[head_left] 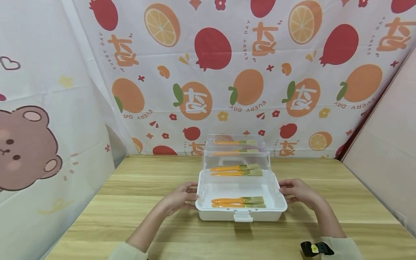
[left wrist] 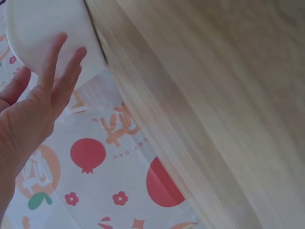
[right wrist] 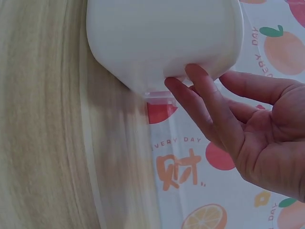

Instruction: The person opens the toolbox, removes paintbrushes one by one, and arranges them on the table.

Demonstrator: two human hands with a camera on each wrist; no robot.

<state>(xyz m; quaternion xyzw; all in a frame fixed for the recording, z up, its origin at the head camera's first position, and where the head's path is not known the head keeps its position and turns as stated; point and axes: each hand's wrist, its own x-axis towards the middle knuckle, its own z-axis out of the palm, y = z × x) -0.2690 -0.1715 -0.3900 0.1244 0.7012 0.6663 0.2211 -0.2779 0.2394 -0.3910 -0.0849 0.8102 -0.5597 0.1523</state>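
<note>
A white plastic storage box (head_left: 240,215) stands on the table with its clear lid (head_left: 264,159) tipped back. Inside, two orange-handled brushes (head_left: 227,200) lie near the front wall and two more brushes (head_left: 227,168) lie at the back. Orange brush shapes also show in the lid; whether these are reflections I cannot tell. My left hand (head_left: 178,198) touches the box's left end, thumb by the rim and fingers extended along the side wall. At the opposite end, my right hand (head_left: 300,193) rests its fingertips against the wall, fingers loosely extended, thumb near the rim.
A white latch (head_left: 243,216) hangs on the box's front. The wooden table (head_left: 146,180) ends at a fruit-printed cloth (head_left: 214,90) behind the box. White cloth with a bear print (head_left: 26,148) hangs at the left, and a pale panel (head_left: 386,151) borders the right.
</note>
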